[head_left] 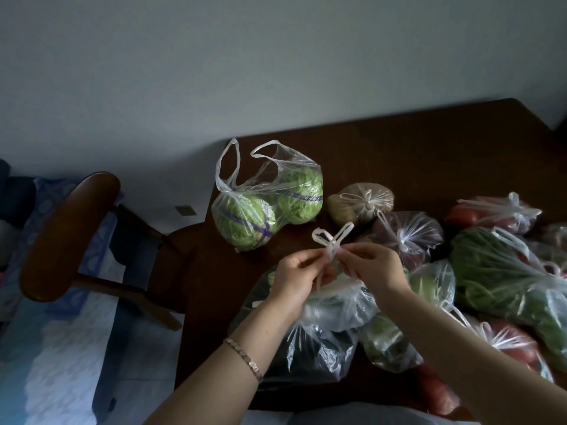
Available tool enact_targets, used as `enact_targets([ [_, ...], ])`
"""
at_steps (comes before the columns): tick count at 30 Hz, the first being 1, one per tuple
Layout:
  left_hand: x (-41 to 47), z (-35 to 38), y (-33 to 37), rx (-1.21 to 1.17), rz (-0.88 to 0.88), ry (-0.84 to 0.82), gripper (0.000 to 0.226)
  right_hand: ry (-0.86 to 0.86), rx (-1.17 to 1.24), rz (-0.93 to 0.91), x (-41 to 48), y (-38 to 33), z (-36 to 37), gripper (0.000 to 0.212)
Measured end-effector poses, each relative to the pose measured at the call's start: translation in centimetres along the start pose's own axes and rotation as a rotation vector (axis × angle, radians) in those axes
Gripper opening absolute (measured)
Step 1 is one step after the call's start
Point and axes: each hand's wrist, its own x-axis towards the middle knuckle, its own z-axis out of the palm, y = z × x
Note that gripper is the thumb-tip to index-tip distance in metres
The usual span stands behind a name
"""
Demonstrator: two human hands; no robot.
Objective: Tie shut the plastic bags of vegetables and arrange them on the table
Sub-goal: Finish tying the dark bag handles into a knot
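Just in front of the open lettuce bag (270,207), both hands pinch one bag's crossed handles (333,240): left hand (294,280), right hand (376,265). The film looks thin, slippery, tearable; best gripped near the knot.

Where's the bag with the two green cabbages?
In the head view, the cabbage bag sits untied near the table's left edge, beyond both hands, just left of the tied brown bag.
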Motion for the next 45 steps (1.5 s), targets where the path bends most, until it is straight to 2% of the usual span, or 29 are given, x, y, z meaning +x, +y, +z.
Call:
enact_targets([
  [4, -0.1, 0.0, 0.0, -0.031, -0.012, 0.002, 0.008, -0.007, -0.065, -0.036, -0.6, -0.1, -0.1, 0.005],
  [9, 0.0, -0.3, 0.2, -0.008, -0.045, -0.029, 0.014, -0.214, -0.128, -0.126, -1.3, -0.4, -0.4, 0.031],
  [12, 0.1, -0.4, 0.4, 0.061, -0.002, -0.059, 0.019, -0.285, -0.148, -0.146, -1.3, -0.4, -0.5, 0.016],
  [14, 0.2, -0.4, 0.4, 0.151, 0.037, -0.083, 0.018, -0.263, -0.173, -0.157, -1.1, 0.0, -0.5, 0.006],
  [17, 0.0, -0.3, 0.2, 0.28, 0.119, -0.07, 0.015, -0.185, -0.169, -0.148, -0.9, 0.2, -0.5, 0.012],
  [20, 0.3, -0.8, -0.2, 0.386, 0.212, 0.043, 0.018, -0.086, -0.148, -0.123, -0.7, 0.4, -0.5, 0.02],
  [23, 0.3, -1.5, -0.6, 0.356, 0.215, 0.142, 0.019, -0.024, -0.133, -0.087, -0.2, 0.6, -0.6, 0.017],
  [25, 0.2, -2.2, -0.7, 0.423, 0.21, 0.17, 0.02, -0.018, -0.132, -0.065, -0.2, 0.6, -0.5, 0.016],
  [27, 0.0, -2.6, -0.2, 0.562, 0.201, 0.128, 0.019, -0.019, -0.174, -0.084, -0.3, 0.6, -0.3, 0.016],
  [29, -0.1, -2.7, 0.7, 0.745, 0.196, 0.014, 0.012, -0.02, -0.226, -0.115, -0.3, 0.6, -0.1, 0.018],
  [33, -0.1, -1.4, 2.6, 1.137, 0.167, -0.267, 0.023, -0.055, -0.252, -0.142, -0.2, 0.3, 0.1, 0.02],
  [35, 0.0, -0.7, 2.9, 1.236, 0.141, -0.342, 0.025, -0.06, -0.236, -0.15, 0.0, 0.1, 0.0, 0.019],
  [38, 0.3, -0.2, 2.5, 1.129, 0.187, -0.344, 0.023, 0.011, -0.15, -0.106, 0.3, 0.0, -0.6, 0.017],
  [41, 0.8, -0.2, 1.7, 0.99, 0.212, -0.258, 0.023, 0.109, -0.198, -0.043, 0.6, 0.5, -1.0, 0.028],
  [45, 1.3, -0.3, 0.5, 0.79, 0.049, -0.116, 0.031, 0.003, -0.306, -0.027, -0.5, 0.7, -0.8, 0.044],
])
